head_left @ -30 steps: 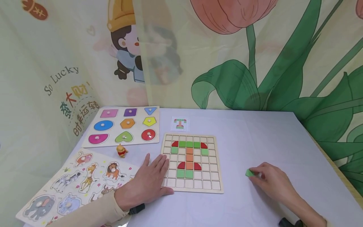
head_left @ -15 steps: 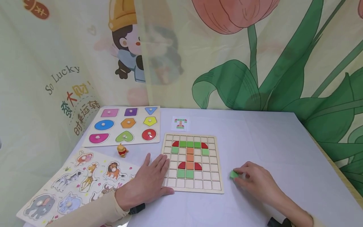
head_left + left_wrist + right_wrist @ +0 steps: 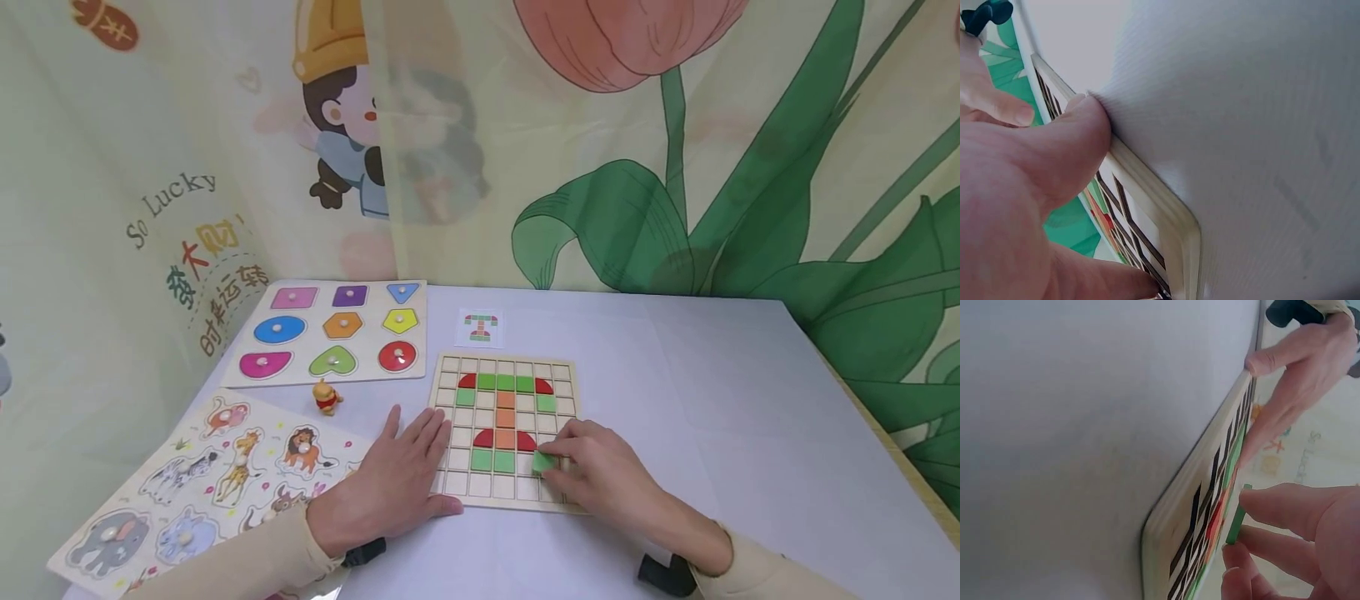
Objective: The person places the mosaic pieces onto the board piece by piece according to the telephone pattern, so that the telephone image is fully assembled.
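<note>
A wooden grid board (image 3: 457, 483) lies mid-table with green, red and orange tiles set in its cells in a T-like pattern. My left hand (image 3: 393, 475) rests with straight fingers on the board's left edge, its thumb at the near edge. Between thumb and fingers my right hand (image 3: 600, 467) pinches a green square tile (image 3: 543, 463), over the cells right of the two lower green tiles (image 3: 492, 460). In the right wrist view the green tile (image 3: 1239, 515) is edge-on, just off the board. Behind the board lies a small pattern card (image 3: 480, 328) printed with the same T shape.
At the back left is a shape puzzle board (image 3: 330, 333) with knobbed pieces. An animal puzzle board (image 3: 202, 483) lies at the front left, partly under the left forearm. A small bear figurine (image 3: 326, 397) stands between them. A printed curtain (image 3: 465, 150) hangs behind the table.
My right hand has moved left from the bare table to the board's lower right, carrying the green tile. The left hand has stayed on the board's edge.
</note>
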`<state>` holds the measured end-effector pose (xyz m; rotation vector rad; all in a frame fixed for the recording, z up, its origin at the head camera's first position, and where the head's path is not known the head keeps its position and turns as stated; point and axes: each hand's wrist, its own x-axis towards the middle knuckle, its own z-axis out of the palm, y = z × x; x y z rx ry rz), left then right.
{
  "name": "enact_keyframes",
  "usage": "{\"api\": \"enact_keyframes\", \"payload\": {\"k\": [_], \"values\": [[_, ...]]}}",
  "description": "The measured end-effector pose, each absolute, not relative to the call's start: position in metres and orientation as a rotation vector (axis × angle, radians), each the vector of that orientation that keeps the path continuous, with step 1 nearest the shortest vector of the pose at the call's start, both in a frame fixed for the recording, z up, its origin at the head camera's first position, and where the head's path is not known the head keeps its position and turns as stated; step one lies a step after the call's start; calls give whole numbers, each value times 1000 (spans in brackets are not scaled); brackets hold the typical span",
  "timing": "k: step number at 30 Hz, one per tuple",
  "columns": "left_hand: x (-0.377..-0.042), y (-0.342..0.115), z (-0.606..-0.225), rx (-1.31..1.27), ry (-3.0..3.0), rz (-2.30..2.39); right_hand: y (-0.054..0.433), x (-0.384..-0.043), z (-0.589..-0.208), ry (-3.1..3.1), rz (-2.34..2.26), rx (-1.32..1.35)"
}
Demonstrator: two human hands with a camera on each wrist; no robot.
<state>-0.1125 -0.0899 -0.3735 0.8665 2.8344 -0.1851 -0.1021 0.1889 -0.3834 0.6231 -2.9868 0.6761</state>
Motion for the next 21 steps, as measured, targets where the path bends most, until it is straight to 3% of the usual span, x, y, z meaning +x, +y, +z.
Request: {"api": "enact_keyframes", "payload": {"k": [21], "values": [[-112, -88, -373, 871, 2837, -243, 169, -109, -388, -2963, 555, 769]]}}
